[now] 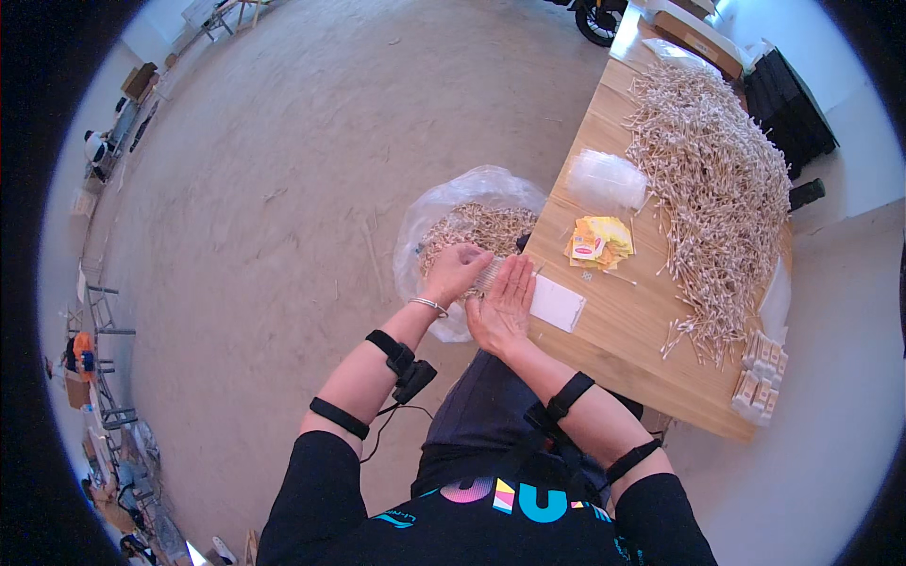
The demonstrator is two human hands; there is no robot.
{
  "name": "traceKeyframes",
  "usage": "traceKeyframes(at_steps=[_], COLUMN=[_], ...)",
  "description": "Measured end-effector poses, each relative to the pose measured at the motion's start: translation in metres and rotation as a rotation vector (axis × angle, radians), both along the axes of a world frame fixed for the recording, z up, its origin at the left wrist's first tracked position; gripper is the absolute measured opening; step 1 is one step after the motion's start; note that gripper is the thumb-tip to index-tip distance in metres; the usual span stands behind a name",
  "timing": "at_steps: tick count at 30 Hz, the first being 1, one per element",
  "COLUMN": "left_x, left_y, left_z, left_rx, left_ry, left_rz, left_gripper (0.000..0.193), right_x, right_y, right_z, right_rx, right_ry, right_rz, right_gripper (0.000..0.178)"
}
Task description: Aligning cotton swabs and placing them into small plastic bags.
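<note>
Over the table's left edge, my two hands meet at a small translucent packet (488, 274) that looks filled with cotton swabs. My left hand (455, 273) has its fingers closed on the packet's left side. Flat and with straight fingers, my right hand (504, 304) lies against the packet's other side. Its details are partly hidden by the fingers. Just right of that hand, a white rectangular card or pad (558, 303) rests on the table. Below my hands stands a large clear plastic bag (412, 224) holding many loose cotton swabs (477, 224).
The wooden table (642, 363) carries a big heap of cotton swabs (708, 179), a stack of clear bags (607, 180), yellow printed cards (600, 241) and packed swab packets (761, 377). Black crates (785, 108) stand by the wall. A motorcycle wheel (600, 19) shows beyond the table.
</note>
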State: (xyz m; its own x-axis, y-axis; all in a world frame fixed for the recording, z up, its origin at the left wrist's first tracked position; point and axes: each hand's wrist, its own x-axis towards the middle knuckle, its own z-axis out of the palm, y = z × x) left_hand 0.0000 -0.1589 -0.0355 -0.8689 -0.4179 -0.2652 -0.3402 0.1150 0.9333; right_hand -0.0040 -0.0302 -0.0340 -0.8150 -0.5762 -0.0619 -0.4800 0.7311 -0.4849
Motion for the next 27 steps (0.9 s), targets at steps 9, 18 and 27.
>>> traceKeyframes(at_steps=[9,18,27], left_x=[-0.005,-0.003,-0.004], left_y=[0.012,0.016,0.020], left_z=[-0.013,-0.012,-0.003], left_rx=[-0.273,-0.304,-0.372], left_ry=[-0.057,-0.032,0.002], left_rz=[0.060,0.057,0.078], left_gripper=[0.035,0.036,0.035], right_x=[-0.028,-0.111,-0.126], right_y=[0.020,0.072,0.086], right_z=[0.005,0.020,0.007], right_rx=[0.042,0.112,-0.324], right_ry=[0.208,0.287,0.180], right_rz=[0.006,-0.467,-0.503], right_gripper=[0.074,0.035,0.018])
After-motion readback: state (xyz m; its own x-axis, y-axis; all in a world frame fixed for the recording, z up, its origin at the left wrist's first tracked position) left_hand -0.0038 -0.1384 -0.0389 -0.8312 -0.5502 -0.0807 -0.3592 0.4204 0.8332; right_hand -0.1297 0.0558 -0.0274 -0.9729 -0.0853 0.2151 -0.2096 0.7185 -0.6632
